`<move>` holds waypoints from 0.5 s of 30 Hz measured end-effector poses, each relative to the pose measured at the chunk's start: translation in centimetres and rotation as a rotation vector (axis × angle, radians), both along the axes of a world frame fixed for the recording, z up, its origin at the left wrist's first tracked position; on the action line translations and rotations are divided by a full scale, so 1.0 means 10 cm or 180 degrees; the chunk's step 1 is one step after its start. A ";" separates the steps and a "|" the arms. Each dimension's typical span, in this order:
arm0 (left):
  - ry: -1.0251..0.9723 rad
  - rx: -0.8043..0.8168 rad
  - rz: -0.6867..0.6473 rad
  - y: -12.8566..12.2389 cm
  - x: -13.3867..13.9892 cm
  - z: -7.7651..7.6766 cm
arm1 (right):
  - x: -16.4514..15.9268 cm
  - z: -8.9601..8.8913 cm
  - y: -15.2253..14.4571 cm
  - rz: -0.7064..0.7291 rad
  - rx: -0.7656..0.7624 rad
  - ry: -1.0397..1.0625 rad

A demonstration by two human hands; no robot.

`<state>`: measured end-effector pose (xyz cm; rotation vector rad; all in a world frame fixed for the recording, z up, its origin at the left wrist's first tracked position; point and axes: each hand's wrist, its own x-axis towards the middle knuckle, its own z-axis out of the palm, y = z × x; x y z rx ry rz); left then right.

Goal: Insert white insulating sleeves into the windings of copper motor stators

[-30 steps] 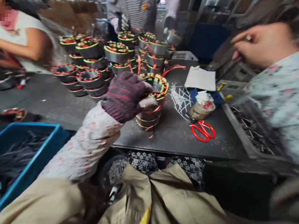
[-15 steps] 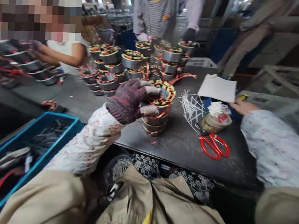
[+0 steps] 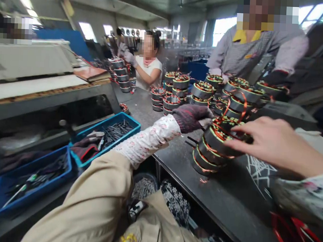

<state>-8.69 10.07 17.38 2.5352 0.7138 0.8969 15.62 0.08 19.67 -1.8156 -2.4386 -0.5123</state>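
Note:
A stack of several motor stators (image 3: 211,148) with dark steel rings, green-yellow slot liners and copper windings stands tilted on the black table. My left hand (image 3: 193,118), in a dark maroon fingerless glove, is closed at the top stator's left rim; what its fingertips pinch is hidden. Orange wire leads (image 3: 244,103) loop up from the top stator. My bare right hand (image 3: 273,140) grips that stator's near right side, thumb on the outer wall and fingers over the rim. Two thin black tubes (image 3: 192,140) stick out left of the stack.
More stacked stators (image 3: 202,90) stand across the table, with two co-workers (image 3: 150,68) behind. White thin tubes (image 3: 259,171) and red-handled scissors (image 3: 293,230) lie at right. A teal bin (image 3: 137,124) of black tubes and a blue bin (image 3: 68,163) stand at left.
My view has swung left. My right hand has left the white pad at the right and come to the stator stack. My left hand has shifted to the stack's left edge, and its fingers have closed.

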 end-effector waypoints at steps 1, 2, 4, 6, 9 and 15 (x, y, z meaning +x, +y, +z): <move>0.0254 0.0169 0.0169 -0.07 0.02 0.05 | -0.24 0.00 -0.01 -0.0059 -0.0326 -0.0144; 0.0507 0.0364 0.0336 -0.15 0.05 0.09 | -0.41 -0.01 -0.02 -0.0174 -0.0560 -0.0234; 0.0958 0.0802 0.0571 -0.29 0.13 0.18 | -0.55 -0.07 -0.03 -0.0424 -0.0791 -0.0210; 0.1216 0.1109 0.0600 -0.35 0.21 0.24 | -0.54 -0.11 -0.03 -0.0636 -0.0793 -0.0033; 0.1124 0.0568 0.0359 -0.25 0.27 0.31 | -0.49 -0.13 -0.01 -0.0840 -0.0821 0.0200; -0.0312 -0.1454 -0.0476 0.21 0.37 0.20 | -0.38 -0.37 -0.07 -0.0115 0.0684 0.1667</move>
